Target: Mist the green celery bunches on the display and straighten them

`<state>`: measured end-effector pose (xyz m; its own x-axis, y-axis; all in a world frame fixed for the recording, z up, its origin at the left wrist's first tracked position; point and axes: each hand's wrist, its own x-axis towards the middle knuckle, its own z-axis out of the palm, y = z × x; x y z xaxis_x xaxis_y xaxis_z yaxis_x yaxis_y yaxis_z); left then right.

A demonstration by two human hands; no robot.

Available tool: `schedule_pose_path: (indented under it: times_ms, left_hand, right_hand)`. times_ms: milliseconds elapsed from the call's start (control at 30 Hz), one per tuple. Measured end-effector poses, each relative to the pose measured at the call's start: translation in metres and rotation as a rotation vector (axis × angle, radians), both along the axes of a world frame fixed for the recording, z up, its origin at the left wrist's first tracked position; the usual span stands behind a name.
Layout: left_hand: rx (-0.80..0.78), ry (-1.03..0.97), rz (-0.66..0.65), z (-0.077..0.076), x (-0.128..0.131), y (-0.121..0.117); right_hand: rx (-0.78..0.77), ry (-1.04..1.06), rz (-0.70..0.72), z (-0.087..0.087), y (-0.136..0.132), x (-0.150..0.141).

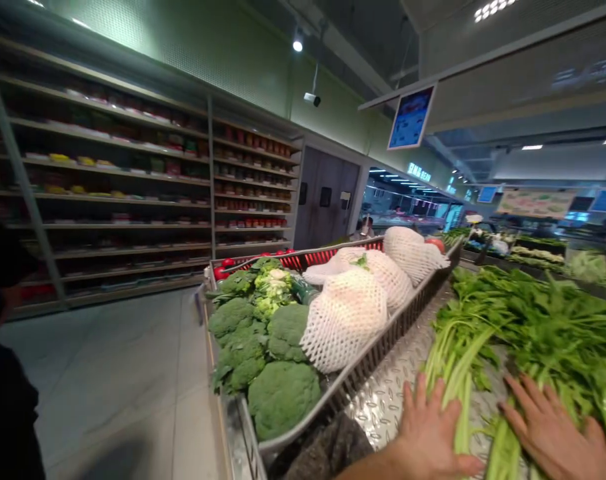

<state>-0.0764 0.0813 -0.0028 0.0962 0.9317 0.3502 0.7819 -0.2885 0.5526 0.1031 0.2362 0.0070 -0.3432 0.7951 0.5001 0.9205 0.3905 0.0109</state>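
Observation:
Long-stalked celery (533, 320) with leafy tops lies in bunches on a metal diamond-plate surface (383, 393). My left hand (430, 427) reaches in from below with fingers spread, its fingertips by the stalks of the left bunch. To its right, my right hand (557, 427) lies palm down on the celery, fingers apart. Neither hand is closed around anything. Pale stalks show between and beneath the two hands; their lower ends run out of view.
Left of the celery, a dark crate (343, 393) holds broccoli (283, 400) and pale vegetables in white foam nets (345, 320). Dark cloth (333, 450) lies by its near corner. A person in dark clothes (7, 407) stands at the far left, before stocked shelves (123, 173).

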Motion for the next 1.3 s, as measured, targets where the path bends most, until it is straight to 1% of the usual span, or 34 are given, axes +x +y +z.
schedule_pose_path:
  times_ms: [33,67,100,133,167,233,267,300,367,400,467,533,567,600,633,700,733,767,800,833,900,967,1033,1067,1100,1167,1200,1267,1300]
  left_hand:
    - [0.033,0.051,-0.026,-0.001,-0.003,-0.002]
    - [0.092,0.121,-0.089,-0.005,-0.004,-0.006]
    - [0.162,0.199,-0.147,-0.014,-0.003,-0.011]
    - [0.229,0.285,-0.196,-0.025,-0.002,-0.016]
    - [0.299,0.369,-0.211,-0.037,-0.001,-0.019]
    - [0.432,0.513,-0.287,-0.059,0.002,-0.020]
    - [0.467,0.548,-0.295,-0.065,0.004,-0.019]
    - [0.482,0.570,-0.295,-0.069,0.005,-0.017]
    - [0.468,0.561,-0.276,-0.065,0.008,-0.015]
    - [0.442,0.538,-0.270,-0.060,0.008,-0.016]
    - [0.359,0.473,-0.300,-0.046,0.007,-0.020]
    - [0.245,0.397,-0.349,-0.031,0.001,-0.023]
    - [0.193,0.354,-0.346,-0.025,-0.002,-0.023]
    - [0.145,0.298,-0.287,-0.019,-0.006,-0.021]
    - [0.100,0.224,-0.165,-0.014,-0.009,-0.016]
    - [0.013,0.031,0.173,-0.004,-0.012,0.001]
    - [-0.029,-0.070,0.313,0.000,-0.011,0.012]
    - [-0.067,-0.159,0.389,0.004,-0.009,0.023]
    - [-0.108,-0.237,0.408,0.008,-0.006,0.034]
    - [-0.154,-0.317,0.386,0.011,-0.003,0.044]
    - [-0.252,-0.481,0.302,0.016,0.003,0.060]
    - [-0.328,-0.611,0.226,0.019,0.006,0.069]
    - [-0.347,-0.673,0.157,0.026,0.006,0.073]
    - [-0.343,-0.681,0.132,0.032,0.006,0.074]
    - [-0.329,-0.702,0.105,0.041,0.006,0.075]
    - [-0.267,-0.766,0.014,0.070,0.008,0.078]
    - [-0.211,-0.832,-0.064,0.088,0.009,0.080]
    - [-0.110,-0.896,-0.255,0.123,0.012,0.086]
    - [-0.117,-0.903,-0.295,0.137,0.013,0.090]
  right_hand:
    - [0.017,-0.020,0.007,0.000,-0.004,0.000]
    - [0.039,-0.063,0.019,0.001,-0.011,0.000]
    - [0.059,-0.112,0.042,0.001,-0.020,0.000]
    - [0.059,-0.163,0.089,0.001,-0.028,0.000]
    - [0.037,-0.211,0.139,0.001,-0.034,-0.001]
    - [-0.009,-0.250,0.134,0.000,-0.041,-0.005]
    - [-0.029,-0.256,0.116,0.001,-0.043,-0.007]
    - [-0.053,-0.259,0.095,0.003,-0.044,-0.010]
    - [-0.086,-0.247,0.066,0.010,-0.048,-0.017]
    - [-0.092,-0.235,0.070,0.014,-0.051,-0.021]
    - [-0.095,-0.209,0.120,0.021,-0.061,-0.029]
    - [-0.149,-0.214,0.184,0.023,-0.070,-0.035]
    - [-0.182,-0.216,0.188,0.023,-0.073,-0.036]
    - [-0.208,-0.213,0.171,0.023,-0.076,-0.036]
    - [-0.222,-0.204,0.139,0.022,-0.078,-0.036]
    - [-0.214,-0.164,0.082,0.022,-0.079,-0.037]
    - [-0.203,-0.134,0.072,0.023,-0.079,-0.039]
    - [-0.200,-0.095,0.070,0.024,-0.079,-0.043]
    - [-0.209,-0.041,0.059,0.027,-0.078,-0.049]
    - [-0.229,0.029,0.033,0.029,-0.077,-0.057]
    - [-0.309,0.214,-0.070,0.035,-0.073,-0.072]
    - [-0.423,0.479,-0.138,0.042,-0.067,-0.083]
    - [-0.533,0.734,-0.106,0.051,-0.060,-0.085]
    - [-0.576,0.827,-0.069,0.057,-0.057,-0.083]
    - [-0.608,0.886,-0.031,0.065,-0.055,-0.079]
    - [-0.597,0.994,0.067,0.087,-0.051,-0.072]
    - [-0.555,1.075,0.131,0.100,-0.049,-0.068]
    - [-0.398,1.287,0.291,0.125,-0.044,-0.063]
    - [-0.332,1.351,0.343,0.134,-0.041,-0.061]
